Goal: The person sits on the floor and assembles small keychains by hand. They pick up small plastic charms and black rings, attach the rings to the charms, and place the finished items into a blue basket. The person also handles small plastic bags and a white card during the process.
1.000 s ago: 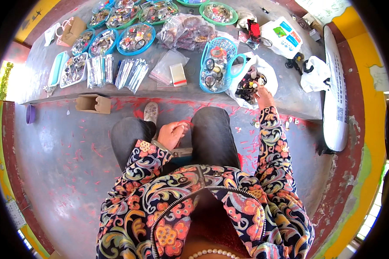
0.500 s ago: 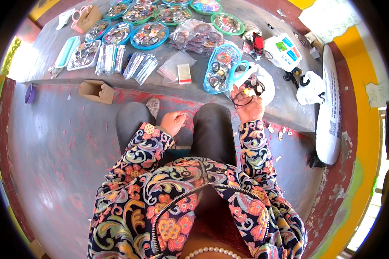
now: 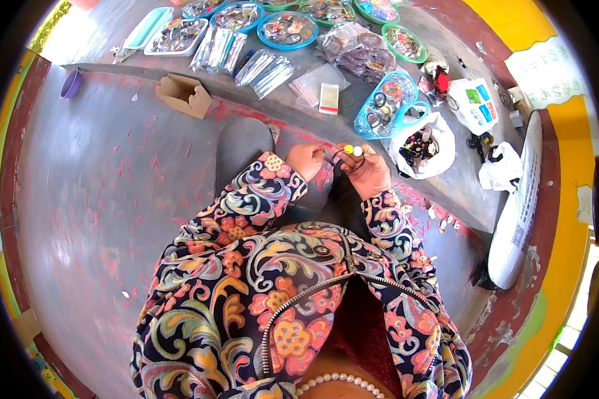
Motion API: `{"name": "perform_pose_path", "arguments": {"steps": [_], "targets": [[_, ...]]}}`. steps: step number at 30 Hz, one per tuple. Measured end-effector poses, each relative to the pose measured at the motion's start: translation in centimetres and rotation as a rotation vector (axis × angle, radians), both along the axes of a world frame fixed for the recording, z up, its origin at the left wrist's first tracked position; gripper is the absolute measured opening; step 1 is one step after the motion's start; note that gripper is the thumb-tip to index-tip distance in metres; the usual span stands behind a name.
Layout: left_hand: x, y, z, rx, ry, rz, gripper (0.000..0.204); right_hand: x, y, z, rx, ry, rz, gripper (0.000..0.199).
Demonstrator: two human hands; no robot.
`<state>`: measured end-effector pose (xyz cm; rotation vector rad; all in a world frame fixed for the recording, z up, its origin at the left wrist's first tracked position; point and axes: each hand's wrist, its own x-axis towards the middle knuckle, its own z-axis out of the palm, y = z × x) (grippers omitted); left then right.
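Note:
Above my lap, my right hand [image 3: 371, 177] is closed on a black elastic hair tie [image 3: 353, 151] with a yellow and a white ornament on it. Close by on its left is my left hand [image 3: 304, 161], fingers curled together near the tie's loop; whatever they pinch is too small to make out. Just beyond my right hand, an open white plastic bag [image 3: 442, 163] holds a pile of dark hair ties with small coloured ornaments. Against the bag stands a light-blue plastic basket [image 3: 361, 126] with more hair ties inside.
On the raised grey ledge lie a white-and-red box [image 3: 329, 98], clear bags [image 3: 306, 88], silvery packets [image 3: 266, 75] and several round trays of small goods, one of them blue [image 3: 287, 46]. A cardboard box [image 3: 183, 96] and purple bowl [image 3: 72, 83] are left. A long white sack [image 3: 516, 213] leans right.
My right hand has drawn back from the white bag toward my left hand, bringing the hair tie with it. The whole view has shifted, with the ledge's goods now farther right and higher.

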<state>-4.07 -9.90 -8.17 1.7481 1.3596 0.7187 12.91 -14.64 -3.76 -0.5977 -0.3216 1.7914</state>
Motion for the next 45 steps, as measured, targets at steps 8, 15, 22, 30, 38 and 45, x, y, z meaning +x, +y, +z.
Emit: {"name": "perform_pose_path", "arguments": {"steps": [8, 15, 22, 30, 38, 45], "targets": [[0.5, -0.2, -0.8, 0.070, 0.078, 0.037, 0.022, -4.2, -0.1, -2.2, 0.072, -0.699, -0.216, 0.003], [0.5, 0.0, -1.5, -0.036, 0.047, 0.000, 0.023, -5.2, -0.4, -3.6, 0.143, -0.869, -0.240, 0.011], [0.4, 0.0, -1.3, 0.050, 0.061, -0.107, 0.022, -4.1, -0.1, -3.8, 0.139, -0.974, -0.163, 0.013], [0.1, 0.2, -1.3, -0.124, -0.049, -0.152, 0.027, -1.3, 0.0, -1.8, 0.146, -0.985, 0.028, 0.027], [0.3, 0.1, -1.3, -0.003, 0.017, -0.250, 0.024, 0.5, 0.1, -1.5, 0.434, -1.458, 0.020, 0.024], [0.4, 0.0, -0.3, 0.000, 0.079, -0.420, 0.025, -0.2, 0.1, 0.3, 0.707, -1.799, -0.038, 0.018]]}}
